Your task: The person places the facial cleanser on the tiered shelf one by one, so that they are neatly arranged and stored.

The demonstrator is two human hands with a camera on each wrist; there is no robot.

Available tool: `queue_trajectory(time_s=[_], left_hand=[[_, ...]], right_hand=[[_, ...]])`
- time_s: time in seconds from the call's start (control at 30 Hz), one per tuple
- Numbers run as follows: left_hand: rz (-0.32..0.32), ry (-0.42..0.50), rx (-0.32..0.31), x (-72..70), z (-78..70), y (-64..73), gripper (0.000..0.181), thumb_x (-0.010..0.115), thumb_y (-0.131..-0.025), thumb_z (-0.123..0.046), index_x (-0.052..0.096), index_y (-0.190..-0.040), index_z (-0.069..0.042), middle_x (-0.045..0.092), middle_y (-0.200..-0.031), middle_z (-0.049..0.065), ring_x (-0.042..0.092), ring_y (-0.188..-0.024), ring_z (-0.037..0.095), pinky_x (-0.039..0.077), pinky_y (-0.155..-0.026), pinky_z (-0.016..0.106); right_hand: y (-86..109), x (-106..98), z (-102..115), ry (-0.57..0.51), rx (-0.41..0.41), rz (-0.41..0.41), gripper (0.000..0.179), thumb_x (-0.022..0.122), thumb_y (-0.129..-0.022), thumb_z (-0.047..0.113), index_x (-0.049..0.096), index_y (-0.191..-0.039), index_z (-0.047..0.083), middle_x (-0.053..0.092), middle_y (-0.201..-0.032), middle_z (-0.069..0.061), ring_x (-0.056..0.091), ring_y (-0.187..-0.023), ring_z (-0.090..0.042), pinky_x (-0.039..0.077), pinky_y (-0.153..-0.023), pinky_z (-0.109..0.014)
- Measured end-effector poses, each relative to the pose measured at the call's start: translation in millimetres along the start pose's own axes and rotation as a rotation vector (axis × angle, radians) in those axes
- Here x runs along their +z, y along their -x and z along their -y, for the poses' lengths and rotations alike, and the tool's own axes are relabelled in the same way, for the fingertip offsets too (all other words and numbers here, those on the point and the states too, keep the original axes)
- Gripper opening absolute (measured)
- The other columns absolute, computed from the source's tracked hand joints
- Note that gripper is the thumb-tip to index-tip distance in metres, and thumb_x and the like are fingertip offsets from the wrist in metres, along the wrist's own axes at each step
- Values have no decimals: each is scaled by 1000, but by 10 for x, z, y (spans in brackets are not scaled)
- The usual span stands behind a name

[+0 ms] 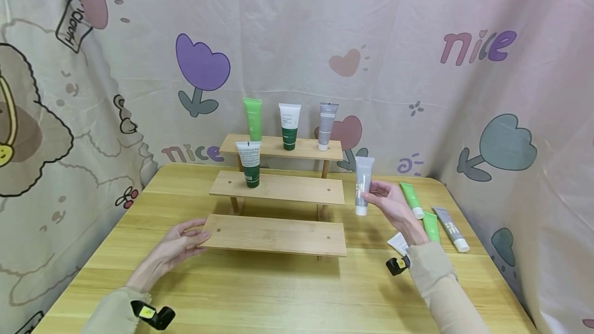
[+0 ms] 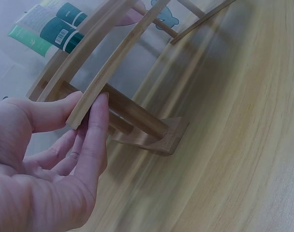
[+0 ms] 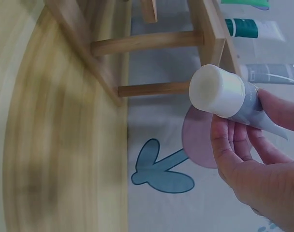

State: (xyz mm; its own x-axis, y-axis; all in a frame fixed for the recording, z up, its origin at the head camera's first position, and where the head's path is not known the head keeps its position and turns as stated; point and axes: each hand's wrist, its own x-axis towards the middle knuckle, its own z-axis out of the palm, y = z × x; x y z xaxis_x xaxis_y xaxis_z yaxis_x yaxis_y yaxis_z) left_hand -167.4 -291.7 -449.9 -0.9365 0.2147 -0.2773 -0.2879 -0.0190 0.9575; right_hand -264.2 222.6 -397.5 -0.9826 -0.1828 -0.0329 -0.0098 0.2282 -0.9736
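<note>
A three-step wooden display stand rises at the middle of the table. My left hand pinches the left end of its lowest step, thumb above and fingers below, as the left wrist view shows. Right of the stand, my right hand holds a grey squeeze tube upright, white cap down, between thumb and fingers. On the top step stand a green tube, a white and dark green tube and a grey tube. Another white and dark green tube stands at the middle step's left.
Behind my right hand lie a green tube, a second green tube and a grey tube. A white tube lies partly hidden by the right wrist. A printed curtain hangs around the table.
</note>
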Motion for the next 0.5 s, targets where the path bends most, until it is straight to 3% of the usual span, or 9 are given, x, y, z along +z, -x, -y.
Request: queue_trajectory(time_s=[0.3,0.5], left_hand=[[6,2,-6,10,-6,6,82,62,-100,-12,6,-155,11,55,-112,1,65,-94,7,61,-90,24],[-9,-12,-8,10,-3,-3,80,61,-101,-11,7,-156,10,54,-114,2,66,-95,7,61,-90,25]], right_hand=[[-7,47,124,5,-20,-11,56,69,-94,11,47,-140,-9,63,-124,-10,61,-104,-4,50,-97,-17],[-28,103,220,2,-72,-3,55,70,-93,9,48,-139,-11,61,-129,-22,62,-102,-4,52,-94,-15]])
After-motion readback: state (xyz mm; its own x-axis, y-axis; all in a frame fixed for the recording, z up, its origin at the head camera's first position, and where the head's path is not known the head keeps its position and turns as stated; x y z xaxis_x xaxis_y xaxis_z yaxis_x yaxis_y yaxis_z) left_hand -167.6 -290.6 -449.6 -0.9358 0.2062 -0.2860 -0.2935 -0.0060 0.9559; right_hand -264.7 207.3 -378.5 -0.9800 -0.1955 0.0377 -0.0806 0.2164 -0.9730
